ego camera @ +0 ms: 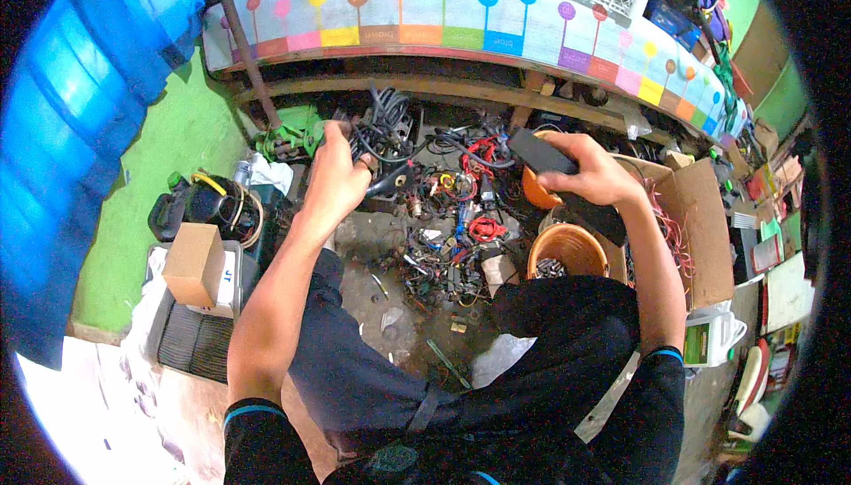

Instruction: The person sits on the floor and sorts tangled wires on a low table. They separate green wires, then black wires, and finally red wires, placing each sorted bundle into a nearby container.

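My right hand (592,169) grips a black box-shaped adapter (542,152), fingers on top and thumb beneath. A black cable (472,152) runs from near the adapter towards my left hand (342,169), which is closed around part of a bundle of black cables (389,112); its fingertips are blurred. Between and below my hands, a heap of mixed wires and small electrical parts (452,245) lies on the floor, with a coil of red wire (486,229) in it.
Orange buckets stand at the right, the nearer bucket (568,235) holding small metal pieces. Beside them is an open cardboard box (705,239) with reddish wires. A table with a colourful cover (419,19) spans the far side. A small brown carton (194,264) sits on a grey crate at the left.
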A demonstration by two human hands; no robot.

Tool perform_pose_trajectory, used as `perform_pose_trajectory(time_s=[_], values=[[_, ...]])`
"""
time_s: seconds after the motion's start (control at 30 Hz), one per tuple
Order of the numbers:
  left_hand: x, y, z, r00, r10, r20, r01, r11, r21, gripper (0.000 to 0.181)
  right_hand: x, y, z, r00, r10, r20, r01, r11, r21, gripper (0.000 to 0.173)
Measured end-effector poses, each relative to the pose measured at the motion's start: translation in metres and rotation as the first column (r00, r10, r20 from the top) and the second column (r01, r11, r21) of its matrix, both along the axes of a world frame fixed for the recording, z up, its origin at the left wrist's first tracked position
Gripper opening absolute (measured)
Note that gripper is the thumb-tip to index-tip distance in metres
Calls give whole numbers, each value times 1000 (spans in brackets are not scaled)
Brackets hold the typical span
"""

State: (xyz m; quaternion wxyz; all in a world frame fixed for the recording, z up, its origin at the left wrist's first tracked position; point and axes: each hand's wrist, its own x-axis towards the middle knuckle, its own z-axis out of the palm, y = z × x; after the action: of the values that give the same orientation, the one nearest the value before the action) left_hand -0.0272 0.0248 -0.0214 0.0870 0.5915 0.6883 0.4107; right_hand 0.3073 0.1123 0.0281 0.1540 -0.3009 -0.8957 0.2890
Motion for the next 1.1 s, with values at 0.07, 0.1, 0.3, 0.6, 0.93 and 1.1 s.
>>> perform_pose_trajectory(time_s=[0.07, 0.1, 0.3, 0.6, 0.93, 1.1], values=[[-5, 2, -5, 997, -46, -58, 45, 999, -27, 42, -1, -13, 7, 993, -11, -119, 10, 1000, -12, 55], [-6, 2, -6, 972, -146, -185, 134, 988, -74, 40, 0, -23, 1, 972, -67, -226, 77, 996, 35, 55], [-4, -3, -17, 788, -496, -366, 432, 868, -246, 47, -22, -20, 15, 701, -437, -563, 206, 880, -427, 35], [11, -6, -4, 866, -427, 261, 452, 891, -44, 22, 34, 58, -56, 845, -532, -58, 524, 800, 292, 47], [-37, 12, -15, 997, 45, -65, -45, 999, 8, 17, 36, 10, 13, 997, 71, 7, -62, 908, -414, 54], [-37, 4, -28, 890, -45, -454, 10, 997, -80, 16, 32, 3, 6, 752, -105, -650, -214, 894, -392, 46]])
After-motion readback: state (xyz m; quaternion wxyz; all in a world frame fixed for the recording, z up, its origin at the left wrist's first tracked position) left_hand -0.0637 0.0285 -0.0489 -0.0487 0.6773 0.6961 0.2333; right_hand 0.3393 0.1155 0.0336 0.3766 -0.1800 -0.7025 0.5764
